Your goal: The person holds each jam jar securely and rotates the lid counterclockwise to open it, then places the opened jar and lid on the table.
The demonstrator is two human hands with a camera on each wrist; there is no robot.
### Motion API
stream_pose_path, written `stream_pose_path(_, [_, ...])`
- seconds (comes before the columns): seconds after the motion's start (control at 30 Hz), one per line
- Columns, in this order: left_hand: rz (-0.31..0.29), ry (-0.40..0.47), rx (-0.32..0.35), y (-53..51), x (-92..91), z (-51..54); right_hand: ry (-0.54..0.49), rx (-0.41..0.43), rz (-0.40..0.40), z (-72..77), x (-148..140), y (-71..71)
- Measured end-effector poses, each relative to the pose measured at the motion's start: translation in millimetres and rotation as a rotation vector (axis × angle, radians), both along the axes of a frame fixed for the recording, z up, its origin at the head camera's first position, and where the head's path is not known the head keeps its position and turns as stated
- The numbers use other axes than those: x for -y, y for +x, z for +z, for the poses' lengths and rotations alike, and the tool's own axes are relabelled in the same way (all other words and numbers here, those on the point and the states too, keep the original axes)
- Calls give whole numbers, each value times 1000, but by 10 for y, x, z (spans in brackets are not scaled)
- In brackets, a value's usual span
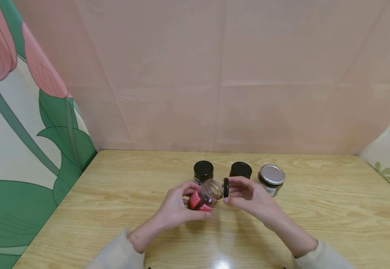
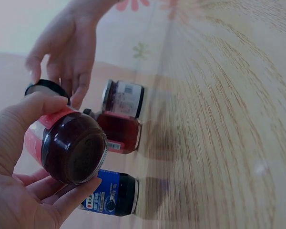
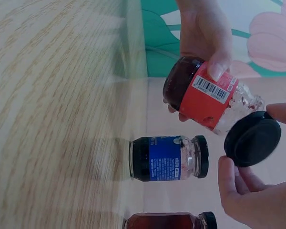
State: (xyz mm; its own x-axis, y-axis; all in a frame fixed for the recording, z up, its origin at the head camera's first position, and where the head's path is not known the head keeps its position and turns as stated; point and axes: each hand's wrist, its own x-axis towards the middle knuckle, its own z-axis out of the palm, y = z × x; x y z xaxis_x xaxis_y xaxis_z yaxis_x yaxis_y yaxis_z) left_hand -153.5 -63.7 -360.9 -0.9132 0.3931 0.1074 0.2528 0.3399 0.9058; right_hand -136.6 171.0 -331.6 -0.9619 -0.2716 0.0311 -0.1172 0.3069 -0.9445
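My left hand (image 1: pixel 178 207) grips a glass jar (image 1: pixel 203 200) with a red label and dark contents, tilted with its mouth toward the right. In the right wrist view a barcode shows on the label of this jar (image 3: pixel 212 90). Between thumb and fingers, my right hand (image 1: pixel 252 196) pinches a round black lid (image 1: pixel 226 187) by its edge, upright at the jar's mouth. The right wrist view shows the lid's outer face (image 3: pixel 252 138); whether it touches the rim I cannot tell. Both hands are above the wooden table (image 1: pixel 131 179).
Behind the held jar stands a blue-labelled jar (image 3: pixel 167 158) with a black lid. To its right are another black-lidded jar (image 1: pixel 240 169) with reddish contents and a jar with a silver lid (image 1: pixel 272 175). A pink cloth (image 1: pixel 168 93) hangs along the table's back edge.
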Motion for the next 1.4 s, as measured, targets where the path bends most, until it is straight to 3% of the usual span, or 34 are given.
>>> stream_pose_path(0.4, [76,20,-32,-27,95,-71,-99,-9,130,-78,36,-2])
stream_pose_path(0.57, [121,43,-41,-43,118,-91,-117,-54,164,-121,52,1])
stream_pose_path(0.83, [237,-16,-113,-104,186,-107,-2,-39,150,-176,155,-26])
stream_pose_path(1.03, [309,-39,-137,-172,272,-131,84,-51,189,-231,295,-50])
stream_pose_path(1.17, [353,-42,-100,-237,319,-148,173,-77,208,-259,393,-57])
stream_pose_path(1.4, [410,-68,-17,-359,363,-161,232,-39,200,-298,590,-90])
